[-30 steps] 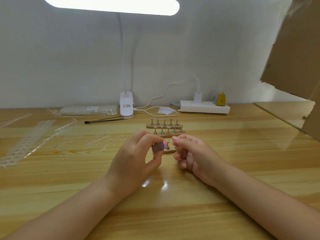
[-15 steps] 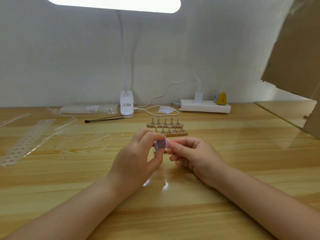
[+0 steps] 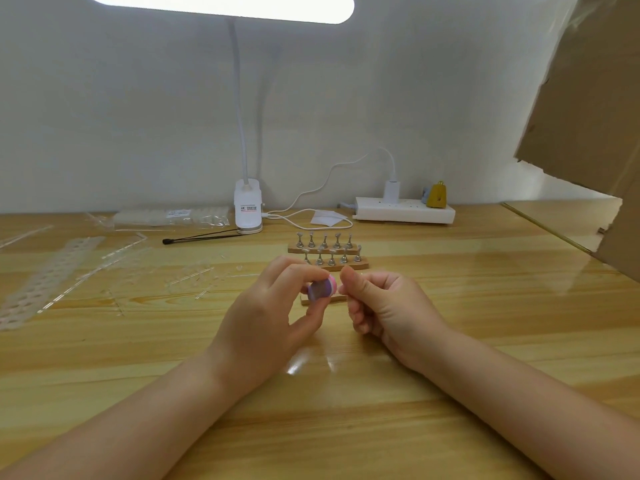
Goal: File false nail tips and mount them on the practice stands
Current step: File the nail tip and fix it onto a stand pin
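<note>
You're pinching a purple-pink nail file (image 3: pixel 322 288) in your left hand (image 3: pixel 266 317), above the wooden table (image 3: pixel 485 306). Your right hand (image 3: pixel 388 306) is curling shut just beside it; nail tip too small to tell. Practice stands (image 3: pixel 327 252) are sitting just behind.

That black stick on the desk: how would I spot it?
Find the white clip lamp base at the back of the wooden desk. The black stick lies flat just left of its foot. It is the only dark, thin thing among clear plastic strips.

Right hand (image 3: pixel 384 306) pulled back (slightly) from file (image 3: pixel 322 289).
</note>
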`<state>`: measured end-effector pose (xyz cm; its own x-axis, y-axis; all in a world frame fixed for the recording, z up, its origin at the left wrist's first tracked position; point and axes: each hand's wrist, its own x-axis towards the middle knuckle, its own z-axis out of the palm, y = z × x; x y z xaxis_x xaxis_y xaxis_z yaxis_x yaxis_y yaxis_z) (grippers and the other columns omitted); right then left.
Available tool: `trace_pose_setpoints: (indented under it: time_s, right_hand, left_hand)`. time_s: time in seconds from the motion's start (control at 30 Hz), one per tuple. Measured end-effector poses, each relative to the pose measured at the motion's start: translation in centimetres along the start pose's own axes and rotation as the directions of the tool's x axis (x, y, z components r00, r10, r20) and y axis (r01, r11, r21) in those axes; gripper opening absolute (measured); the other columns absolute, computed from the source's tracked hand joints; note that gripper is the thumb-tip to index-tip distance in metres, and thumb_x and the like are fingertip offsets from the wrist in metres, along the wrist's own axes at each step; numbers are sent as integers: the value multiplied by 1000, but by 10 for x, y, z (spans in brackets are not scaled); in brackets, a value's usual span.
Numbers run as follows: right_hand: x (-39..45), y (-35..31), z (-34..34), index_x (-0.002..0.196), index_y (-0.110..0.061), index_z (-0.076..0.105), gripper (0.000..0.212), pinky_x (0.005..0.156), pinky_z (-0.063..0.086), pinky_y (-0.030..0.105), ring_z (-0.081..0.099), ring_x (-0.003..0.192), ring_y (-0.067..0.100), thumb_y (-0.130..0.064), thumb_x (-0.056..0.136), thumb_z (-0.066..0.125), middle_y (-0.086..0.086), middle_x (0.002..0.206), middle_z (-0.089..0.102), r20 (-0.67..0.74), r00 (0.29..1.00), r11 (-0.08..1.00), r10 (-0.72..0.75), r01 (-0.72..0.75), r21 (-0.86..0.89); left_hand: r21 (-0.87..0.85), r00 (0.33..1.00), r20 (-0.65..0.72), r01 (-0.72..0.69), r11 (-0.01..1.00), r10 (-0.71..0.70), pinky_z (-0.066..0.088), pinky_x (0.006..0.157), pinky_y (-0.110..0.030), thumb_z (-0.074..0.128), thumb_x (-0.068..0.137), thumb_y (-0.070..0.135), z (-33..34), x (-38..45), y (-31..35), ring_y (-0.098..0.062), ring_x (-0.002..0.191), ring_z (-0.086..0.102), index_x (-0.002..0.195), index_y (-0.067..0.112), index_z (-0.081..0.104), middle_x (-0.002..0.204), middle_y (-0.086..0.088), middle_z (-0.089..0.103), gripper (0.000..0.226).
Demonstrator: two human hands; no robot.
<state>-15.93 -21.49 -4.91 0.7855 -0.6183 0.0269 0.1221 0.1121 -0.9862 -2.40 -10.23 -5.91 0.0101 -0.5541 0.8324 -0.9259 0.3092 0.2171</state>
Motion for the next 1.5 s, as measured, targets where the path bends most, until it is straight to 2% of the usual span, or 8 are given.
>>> trace_pose_setpoints:
  time_s: [0.37, 0.53, 0.67, 0.87, 1.03, 1.2, 1.33, 1.5]
  right_hand:
    - [0, 1, 0, 60, -22, 64, 29, 44, 33, 19, 43, 51, 9, -48, 73, 65, -3, 56, 46, 79, 997, 999, -27, 30, -42]
    - [-1, 2, -2, 61, -18, 61, 34, 43, 33, 17, 41, 50, 8, -49, 72, 66, -1, 56, 47, 88, 995, 998, -50, 54, -44]
    - [1, 2, -3, 59, -21, 66, 28, 44, 33, 17, 42, 51, 8, -44, 73, 67, -2, 57, 48, 61, 998, 1000, -5, 6, -21]
    - [1, 2, -3, 71, -7, 59, 38, 42, 29, 17, 38, 49, 8, -44, 68, 70, 0, 56, 46, 67, 997, 1000, -29, 29, -6]
    - [1, 1, -4, 59, -17, 66, 25, 43, 29, 17, 39, 50, 8, -37, 75, 67, -1, 55, 47, 57, 998, 1000, -4, 3, 14]
    - [1, 2, -1, 80, -4, 60, 40, 43, 28, 18, 36, 53, 13, -41, 71, 68, 14, 69, 47, 65, 998, 1000, -21, 22, -15]
    - [1, 0, -3, 61, -17, 65, 27, 43, 30, 18, 39, 51, 9, -39, 74, 66, 0, 56, 47, 58, 998, 1000, -5, 5, 3]
    - [0, 1, -3, 70, -11, 59, 28, 45, 28, 18, 39, 51, 8, -38, 77, 64, -3, 55, 47, 70, 997, 1000, -22, 22, 2]
  left_hand:
    - [219, 996, 49, -90, 972, 81, 54, 50, -36, 61, 85, 11, -10, 4, 3, -22, 66, 65, 94, 3, 70, 89, -7, 66, 15]
    - [194, 959, 83, -284, 939, 272, 52, 59, -28, 64, 89, 10, -4, 8, 14, -17, 71, 61, 103, 12, 59, 91, -6, 66, 16]
    - [296, 989, 88, -137, 945, 116, 52, 49, -36, 63, 85, 10, -12, 8, 2, -24, 61, 62, 91, 3, 71, 86, -8, 66, 12]
    - [212, 952, 89, -304, 929, 291, 52, 62, -29, 63, 90, 12, -3, 9, 14, -19, 70, 62, 101, 13, 58, 87, -8, 66, 12]
    - [291, 983, 89, -182, 939, 163, 52, 49, -36, 65, 85, 9, -13, 10, 3, -22, 62, 61, 91, 6, 70, 84, -8, 66, 9]
    - [257, 930, 100, -368, 894, 354, 49, 67, -26, 69, 82, 5, -2, 9, 17, -18, 75, 59, 103, 16, 56, 88, -9, 67, 27]
    - [313, 970, 99, -243, 918, 223, 50, 45, -35, 72, 78, 2, -11, 11, 5, -23, 58, 58, 91, 10, 70, 80, -8, 65, 15]
    - [108, 968, 87, -243, 964, 234, 53, 56, -33, 61, 91, 10, -6, 9, 13, -19, 73, 62, 108, 16, 52, 96, -8, 64, 21]
